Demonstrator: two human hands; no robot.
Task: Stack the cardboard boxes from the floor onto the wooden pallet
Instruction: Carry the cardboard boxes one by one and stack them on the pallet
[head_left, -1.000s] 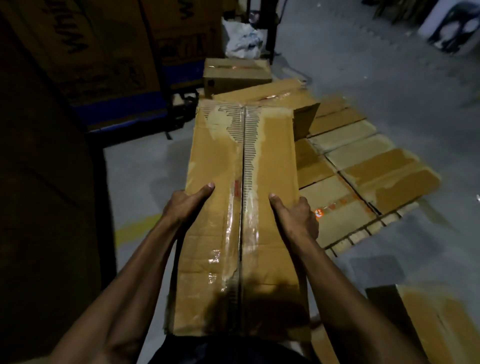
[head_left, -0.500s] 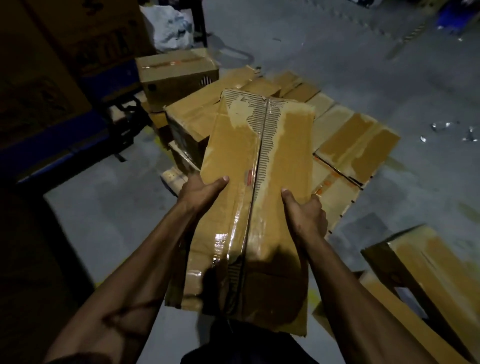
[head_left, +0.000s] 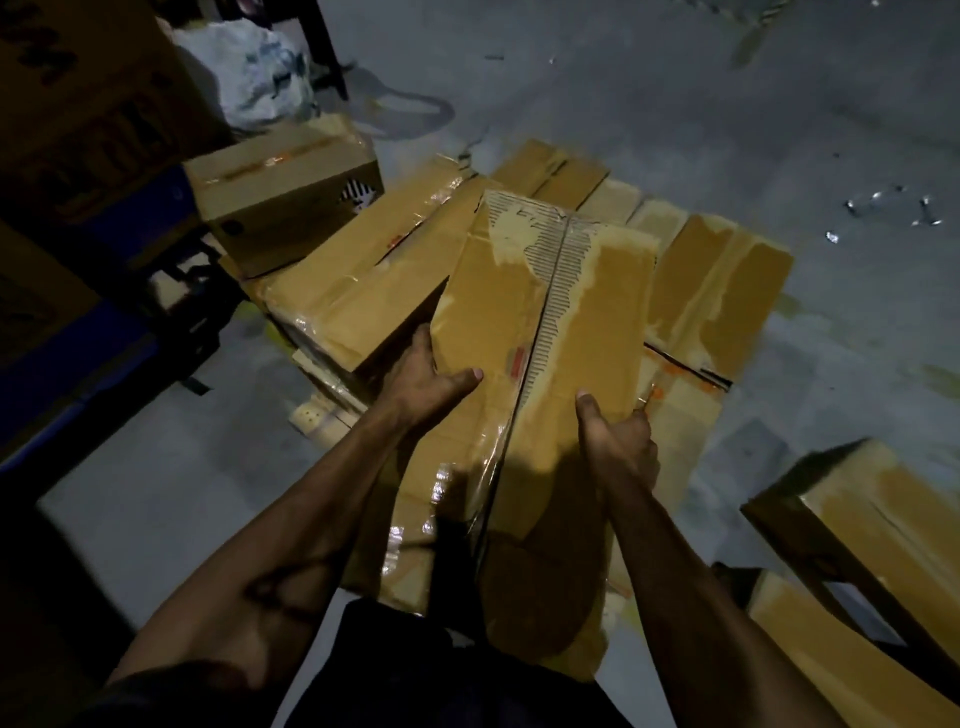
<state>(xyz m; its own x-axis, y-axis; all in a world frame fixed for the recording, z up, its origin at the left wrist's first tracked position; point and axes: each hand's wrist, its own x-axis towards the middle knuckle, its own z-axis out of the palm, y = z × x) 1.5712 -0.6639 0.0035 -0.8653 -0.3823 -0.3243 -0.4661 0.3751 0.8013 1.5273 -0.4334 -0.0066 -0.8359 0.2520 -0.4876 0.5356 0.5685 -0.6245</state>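
Dark lettering on the big carton (head_left: 78, 109) at ten o'clock is unreadable. The long cardboard box (head_left: 540, 332), carried lower and nearer the wooden pallet (head_left: 317, 415) than before, points its long axis toward twelve o'clock. Left hand (head_left: 426, 384) and right hand (head_left: 618, 441) clamp its sides, thumbs on top.

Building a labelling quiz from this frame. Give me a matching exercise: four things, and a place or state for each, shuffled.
Things:
1. held box
2. white bag
3. small box
4. floor boxes

Places or states:
A. lower right, beside the person
B. gripped by left hand and right hand
C. far left, against the dark stack
D. at the pallet's far left end, vent holes on its side

Pairs: 1-B, 2-C, 3-D, 4-A
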